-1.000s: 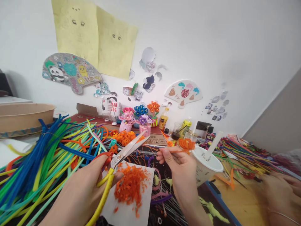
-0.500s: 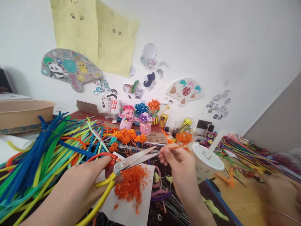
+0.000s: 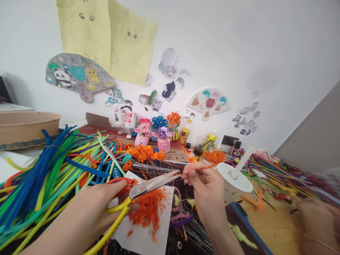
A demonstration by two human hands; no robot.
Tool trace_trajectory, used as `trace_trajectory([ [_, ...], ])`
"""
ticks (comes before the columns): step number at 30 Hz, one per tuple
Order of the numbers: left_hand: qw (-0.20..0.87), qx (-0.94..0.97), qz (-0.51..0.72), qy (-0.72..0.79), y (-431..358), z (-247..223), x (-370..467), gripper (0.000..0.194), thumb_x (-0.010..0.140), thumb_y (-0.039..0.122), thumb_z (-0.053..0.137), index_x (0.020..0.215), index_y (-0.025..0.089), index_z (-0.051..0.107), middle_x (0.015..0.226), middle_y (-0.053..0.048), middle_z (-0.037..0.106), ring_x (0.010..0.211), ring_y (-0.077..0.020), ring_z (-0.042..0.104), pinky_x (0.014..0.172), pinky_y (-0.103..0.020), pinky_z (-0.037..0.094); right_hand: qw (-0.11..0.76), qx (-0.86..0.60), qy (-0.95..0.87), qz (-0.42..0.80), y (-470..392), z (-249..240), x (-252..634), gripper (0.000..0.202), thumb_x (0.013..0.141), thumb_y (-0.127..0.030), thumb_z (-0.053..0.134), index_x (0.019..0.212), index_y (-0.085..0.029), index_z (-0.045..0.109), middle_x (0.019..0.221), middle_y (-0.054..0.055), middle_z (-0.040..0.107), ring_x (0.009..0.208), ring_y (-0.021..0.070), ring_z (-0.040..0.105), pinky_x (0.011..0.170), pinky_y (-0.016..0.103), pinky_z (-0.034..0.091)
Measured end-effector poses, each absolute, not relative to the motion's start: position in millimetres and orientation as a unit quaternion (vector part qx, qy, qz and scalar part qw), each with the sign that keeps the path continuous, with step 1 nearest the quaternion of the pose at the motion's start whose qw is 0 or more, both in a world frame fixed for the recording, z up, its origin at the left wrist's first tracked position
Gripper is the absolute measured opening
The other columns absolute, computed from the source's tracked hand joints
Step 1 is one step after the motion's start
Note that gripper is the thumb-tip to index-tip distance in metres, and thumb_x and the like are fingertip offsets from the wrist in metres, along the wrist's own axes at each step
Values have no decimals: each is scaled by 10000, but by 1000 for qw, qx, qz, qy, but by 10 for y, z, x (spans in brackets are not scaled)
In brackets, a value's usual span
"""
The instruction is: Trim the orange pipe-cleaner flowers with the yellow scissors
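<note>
My left hand [image 3: 106, 202] is wrapped round the red and yellow handles of a pair of scissors [image 3: 148, 187]. Their blades point right, slightly parted, with the tips close to the fingers of my right hand [image 3: 204, 186]. Pinched in that right hand is the stem of an orange pipe-cleaner flower [image 3: 214, 156], whose bloom sticks out above the knuckles. Below the blades lies a white sheet of paper [image 3: 159, 244] bearing a heap of orange fuzz clippings [image 3: 147, 209].
Bundled coloured pipe cleaners [image 3: 47, 184] cover the left side. Finished orange flowers [image 3: 140, 153] and small flower pots [image 3: 164, 144] stand behind. A lidded cup [image 3: 235, 179] with a straw is right of my hand; another person's hand [image 3: 316, 216] is at far right.
The scissor blades have closed partway, and their tips have shifted slightly right and down. My right hand has moved a little right, tilting the orange flower lower. The other person's hand shifted slightly.
</note>
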State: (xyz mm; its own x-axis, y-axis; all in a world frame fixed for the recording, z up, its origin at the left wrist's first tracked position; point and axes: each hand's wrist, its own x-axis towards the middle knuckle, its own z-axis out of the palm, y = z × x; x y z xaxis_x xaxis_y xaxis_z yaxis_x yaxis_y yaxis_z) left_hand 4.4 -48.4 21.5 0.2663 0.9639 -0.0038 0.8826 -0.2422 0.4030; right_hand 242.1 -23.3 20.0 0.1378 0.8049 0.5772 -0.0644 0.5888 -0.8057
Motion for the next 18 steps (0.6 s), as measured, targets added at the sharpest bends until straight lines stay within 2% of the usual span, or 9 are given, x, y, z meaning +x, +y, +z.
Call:
trace_trajectory([
  [7, 182, 783, 117, 584, -461, 201, 35, 373, 840, 560, 459, 840, 225, 624, 798, -25, 703, 680, -194, 620, 599, -259, 399, 692, -287, -577, 327, -243, 207, 2411, 147, 868, -261, 675, 738, -192, 684, 684, -13, 619, 599, 108, 539, 569, 226, 427],
  [18, 196, 782, 132, 577, -489, 137, 9, 393, 833, 584, 471, 854, 234, 647, 794, -25, 717, 671, -189, 632, 592, -250, 435, 700, -299, -553, 340, -270, 230, 2382, 186, 840, -315, 701, 710, -184, 675, 654, -2, 628, 568, 121, 552, 549, 240, 444],
])
